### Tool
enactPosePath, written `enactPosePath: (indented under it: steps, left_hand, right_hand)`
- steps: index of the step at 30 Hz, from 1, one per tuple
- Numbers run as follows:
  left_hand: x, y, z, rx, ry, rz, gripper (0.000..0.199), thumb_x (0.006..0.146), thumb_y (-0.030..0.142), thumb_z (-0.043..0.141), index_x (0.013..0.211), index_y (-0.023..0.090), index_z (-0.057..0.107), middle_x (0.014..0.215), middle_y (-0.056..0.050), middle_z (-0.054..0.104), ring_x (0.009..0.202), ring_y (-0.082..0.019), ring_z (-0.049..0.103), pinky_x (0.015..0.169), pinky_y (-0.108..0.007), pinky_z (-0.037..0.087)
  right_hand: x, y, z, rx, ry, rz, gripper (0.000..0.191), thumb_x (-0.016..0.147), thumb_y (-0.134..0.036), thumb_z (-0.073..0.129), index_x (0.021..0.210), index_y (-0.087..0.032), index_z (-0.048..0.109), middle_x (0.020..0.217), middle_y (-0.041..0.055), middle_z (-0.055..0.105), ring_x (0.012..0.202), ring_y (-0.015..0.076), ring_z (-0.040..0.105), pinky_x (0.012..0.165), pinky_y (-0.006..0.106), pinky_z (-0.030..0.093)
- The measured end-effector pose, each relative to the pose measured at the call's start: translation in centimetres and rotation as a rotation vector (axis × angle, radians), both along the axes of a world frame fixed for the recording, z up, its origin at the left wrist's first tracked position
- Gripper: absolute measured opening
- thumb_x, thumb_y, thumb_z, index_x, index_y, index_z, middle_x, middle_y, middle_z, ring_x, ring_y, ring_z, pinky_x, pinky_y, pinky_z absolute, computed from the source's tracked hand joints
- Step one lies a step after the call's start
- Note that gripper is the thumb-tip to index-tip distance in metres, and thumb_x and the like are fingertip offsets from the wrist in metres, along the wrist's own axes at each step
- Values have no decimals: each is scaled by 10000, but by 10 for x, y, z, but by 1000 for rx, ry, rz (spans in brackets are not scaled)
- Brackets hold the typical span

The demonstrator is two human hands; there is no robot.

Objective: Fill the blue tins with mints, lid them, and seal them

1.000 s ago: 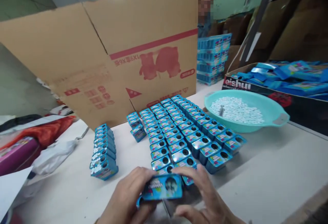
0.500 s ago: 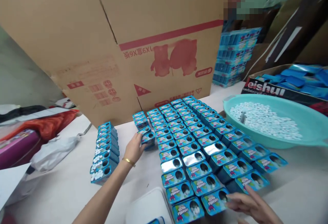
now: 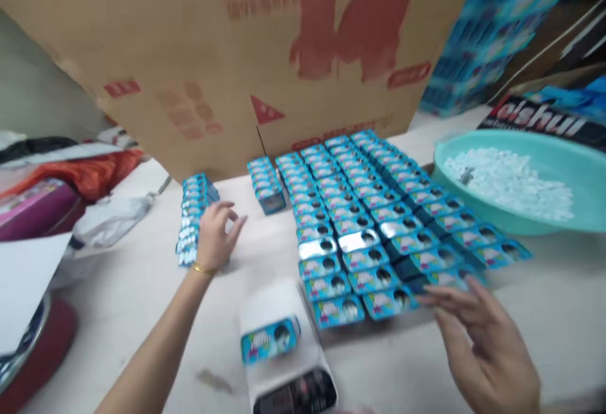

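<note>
My left hand point(image 3: 218, 232) is empty, thumb and fingers apart, beside the left row of blue candy tins point(image 3: 193, 194), partly covering it. White round candies point(image 3: 188, 237) show at the near end of that row. A shorter row of tins point(image 3: 266, 182) stands to the hand's right. My right hand point(image 3: 487, 338), slightly blurred, is open at the near right corner of the large block of blue tins point(image 3: 331, 212), its fingertips close to the front tins. One blue tin point(image 3: 269, 340) lies on a white scale point(image 3: 272, 303) between my hands.
A large cardboard box point(image 3: 189, 54) stands behind the tins. To the right is a turquoise basin point(image 3: 511, 218) of white candies, with a printed carton point(image 3: 540, 116) behind it. Stacked blue packs point(image 3: 478, 48) stand at the back right. Plastic bags point(image 3: 111, 215) lie at left.
My left hand has let go of the tins in the short row and moved left to the left row. The view has tilted down, showing more of the scale. My right hand stays open.
</note>
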State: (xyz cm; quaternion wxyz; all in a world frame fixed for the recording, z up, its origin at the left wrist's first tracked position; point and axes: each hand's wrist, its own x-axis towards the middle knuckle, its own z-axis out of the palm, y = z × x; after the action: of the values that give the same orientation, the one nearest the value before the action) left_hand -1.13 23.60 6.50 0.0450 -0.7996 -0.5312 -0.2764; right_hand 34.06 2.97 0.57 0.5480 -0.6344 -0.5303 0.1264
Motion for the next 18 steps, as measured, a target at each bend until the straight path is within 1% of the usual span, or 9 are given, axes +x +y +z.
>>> enactPosePath:
  steps: [1,3,5,7,10,12,14,16,18]
  left_hand:
    - [-7,-17,6,-18,-48,2,256,886,388,514,731,185,512,1032,-82,612,998,-201,574,929,-372,429]
    - [-22,-55,15,-67,-116,16,236,886,358,526,729,182,515,977,-65,620,953,-176,591,901,-345,446]
    - [-34,-95,18,-134,-141,50,194,880,336,542,764,181,539,961,-54,624,952,-167,596,885,-328,455]
    - [-45,-134,15,-210,-159,109,154,873,333,555,847,182,571,972,-49,625,939,-163,602,857,-314,468]
    - [-58,-182,2,-299,-225,229,215,870,348,561,1008,185,585,998,-47,633,869,-148,618,816,-296,486]
    - [-62,-204,-6,-341,-273,287,271,868,360,562,1076,187,577,1015,-50,641,852,-141,623,817,-293,495]
    - [-62,-218,-10,-381,-296,295,318,865,369,564,1125,186,565,1028,-54,645,868,-143,625,833,-299,503]
    - [-57,-226,-8,-413,-297,256,363,858,373,574,1167,186,547,1031,-55,643,877,-144,625,850,-312,509]
    - [-46,-229,-3,-426,-292,185,398,851,372,586,1199,188,530,1035,-58,638,888,-147,623,856,-323,516]
  right_hand:
    - [4,-3,4,-10,38,-41,579,876,-310,575,1414,-223,381,965,82,669,788,214,689,777,399,568]
    - [10,-9,8,-16,69,-114,594,856,-316,601,1407,-253,389,1001,95,648,793,240,674,777,468,547]
    - [15,-16,9,-27,85,-172,574,845,-322,615,1384,-298,416,1032,95,631,802,257,661,772,501,532]
    - [19,-24,4,-53,112,-200,533,856,-329,601,1363,-325,435,1052,88,616,812,257,653,805,517,517]
    - [26,-37,-10,-85,174,-210,492,875,-340,578,1347,-301,447,1064,86,601,810,237,653,861,510,501]
    - [30,-44,-23,-103,195,-211,492,870,-359,588,1335,-260,460,1042,84,601,789,216,653,849,484,510]
    - [32,-52,-36,-131,191,-201,501,864,-386,593,1322,-223,471,1010,77,601,774,195,650,815,449,526]
    - [31,-59,-47,-168,167,-180,509,863,-415,585,1312,-201,481,977,68,603,763,180,648,773,411,540]
    - [28,-67,-56,-211,142,-142,504,869,-434,567,1303,-190,490,957,64,609,771,175,648,753,383,543]
